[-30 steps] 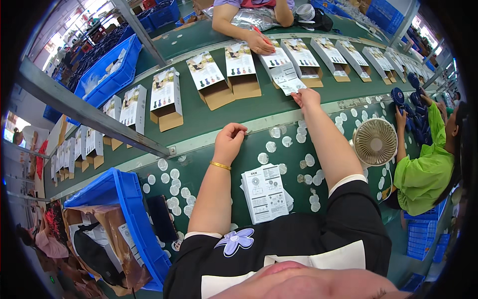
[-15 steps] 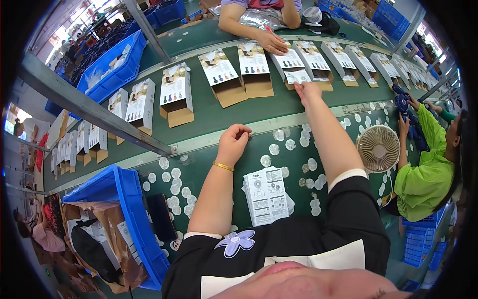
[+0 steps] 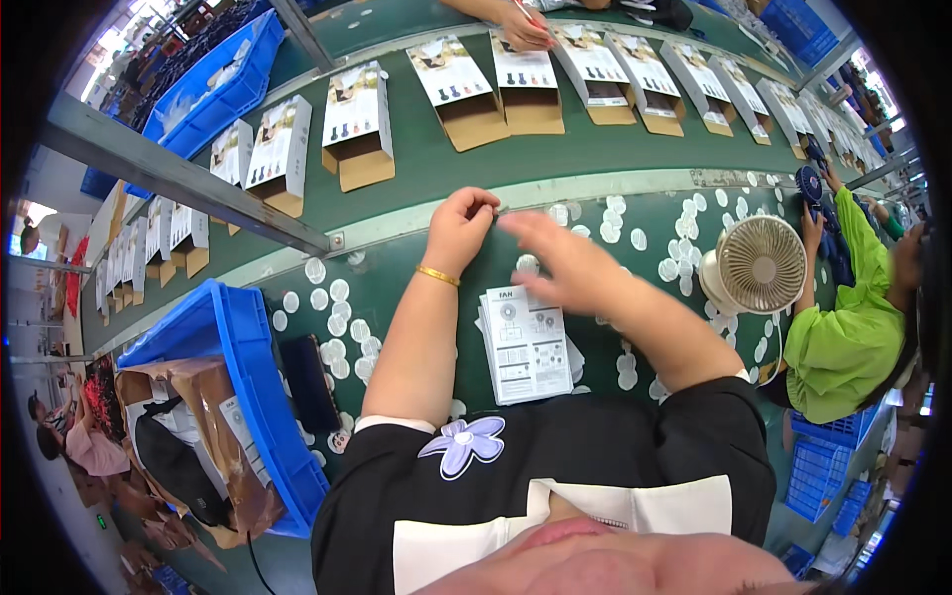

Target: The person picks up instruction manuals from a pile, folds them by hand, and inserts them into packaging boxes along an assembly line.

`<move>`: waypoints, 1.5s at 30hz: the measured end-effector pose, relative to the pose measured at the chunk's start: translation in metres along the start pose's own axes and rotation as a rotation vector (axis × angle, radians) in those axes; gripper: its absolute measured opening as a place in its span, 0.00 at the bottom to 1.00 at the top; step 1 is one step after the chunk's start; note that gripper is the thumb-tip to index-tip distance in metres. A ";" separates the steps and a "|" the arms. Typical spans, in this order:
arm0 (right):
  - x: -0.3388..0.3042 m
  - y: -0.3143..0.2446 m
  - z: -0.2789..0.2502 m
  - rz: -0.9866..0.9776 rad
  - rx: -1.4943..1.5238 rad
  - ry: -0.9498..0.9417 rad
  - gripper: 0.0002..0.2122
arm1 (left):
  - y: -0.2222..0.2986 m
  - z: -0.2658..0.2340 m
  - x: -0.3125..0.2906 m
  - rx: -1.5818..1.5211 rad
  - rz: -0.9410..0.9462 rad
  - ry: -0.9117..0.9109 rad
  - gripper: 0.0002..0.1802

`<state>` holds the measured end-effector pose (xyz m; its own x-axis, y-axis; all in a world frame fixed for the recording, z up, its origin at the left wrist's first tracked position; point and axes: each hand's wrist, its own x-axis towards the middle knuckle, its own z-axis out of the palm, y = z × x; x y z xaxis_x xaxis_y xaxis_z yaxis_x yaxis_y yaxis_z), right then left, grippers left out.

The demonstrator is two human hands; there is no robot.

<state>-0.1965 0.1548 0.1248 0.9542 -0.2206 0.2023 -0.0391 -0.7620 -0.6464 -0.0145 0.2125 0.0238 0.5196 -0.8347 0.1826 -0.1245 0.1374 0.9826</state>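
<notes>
The left hand (image 3: 463,230) is near the middle of the frame, just above centre, at the pale rail (image 3: 585,188) along the surface (image 3: 484,273). Its forearm rises almost straight from the lower edge, with a gold bracelet (image 3: 437,275) at the wrist, and the knuckles face up. The left grip is narrow, fingers curled toward the thumb; whether something small is pinched there, I cannot tell.

The right hand (image 3: 570,260) is just right of centre, blurred. Its forearm slants in from the lower right, so the hand points up and left toward the other one, the two well short of overlapping. The right grip is wide, thumb apart from the extended fingers, with nothing seen in it.

The leaflets (image 3: 526,347) lie stacked below the centre of the frame, between the forearms, just under the right thumb. Round stickers (image 3: 638,239) dot the surface on both sides. A fan (image 3: 762,263) stands at the right, and a blue bin (image 3: 260,397) fills the lower left. Across the upper frame, boxes (image 3: 357,104) lie in a row on the belt (image 3: 421,164), a co-worker's hand (image 3: 528,32) at one near the top centre
</notes>
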 end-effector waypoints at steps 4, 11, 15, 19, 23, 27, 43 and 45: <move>-0.032 -0.016 0.020 -0.085 -0.356 -0.034 0.25 | 0.001 0.002 -0.001 0.031 0.010 0.001 0.06; -0.037 -0.028 0.022 -0.118 -0.456 0.008 0.18 | 0.004 0.000 -0.007 0.028 0.007 -0.003 0.05; -0.034 -0.029 0.023 -0.119 -0.432 0.008 0.11 | 0.007 -0.004 -0.007 0.027 -0.008 -0.015 0.05; -0.030 -0.015 0.014 0.021 -0.261 0.133 0.06 | 0.003 -0.007 -0.005 0.015 -0.005 -0.025 0.05; -0.009 0.030 -0.018 0.356 0.124 0.468 0.06 | -0.006 -0.019 -0.005 0.102 -0.012 0.001 0.05; 0.003 0.086 -0.047 0.717 0.638 0.596 0.07 | 0.009 -0.017 -0.007 0.009 -0.010 -0.019 0.05; 0.096 0.163 -0.050 0.839 1.135 1.155 0.06 | 0.012 -0.020 -0.009 0.007 -0.008 -0.022 0.05; 0.101 0.166 -0.051 0.843 1.128 1.231 0.06 | 0.011 -0.021 -0.010 0.002 -0.008 -0.012 0.05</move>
<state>-0.1220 -0.0250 0.0758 0.0485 -0.9271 -0.3717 0.3546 0.3639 -0.8613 -0.0033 0.2331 0.0331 0.5103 -0.8421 0.1746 -0.1225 0.1298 0.9839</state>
